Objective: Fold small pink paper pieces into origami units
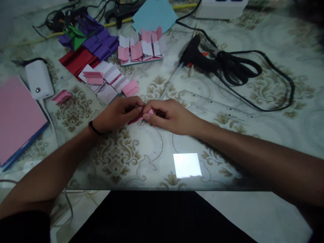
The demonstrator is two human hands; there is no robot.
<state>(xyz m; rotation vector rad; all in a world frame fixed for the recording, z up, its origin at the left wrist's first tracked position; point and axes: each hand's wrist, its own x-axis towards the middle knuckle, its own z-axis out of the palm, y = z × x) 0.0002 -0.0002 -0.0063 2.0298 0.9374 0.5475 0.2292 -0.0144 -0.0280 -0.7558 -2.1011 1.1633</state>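
Between my two hands, just above the table, is a small folded pink paper [135, 119], mostly covered by my fingers. My left hand [118, 112] is closed on its left part, thumb pressed toward the fingertips, with a dark band at the wrist. At the paper's right end my right hand [168, 115] pinches it between thumb and forefinger. Beyond my left hand lie folded white and pink paper pieces [107, 79]. A single folded pink piece [62, 97] rests farther left. Another group of pink and white folded pieces [141, 47] stands behind.
A black glue gun [199, 55] with coiled cord lies at the right back, near a clear ruler [217, 103]. Pink sheets [20, 118] and a white device with a cable [39, 79] sit left. Purple folded papers [101, 44] and a blue sheet [155, 15] lie behind.
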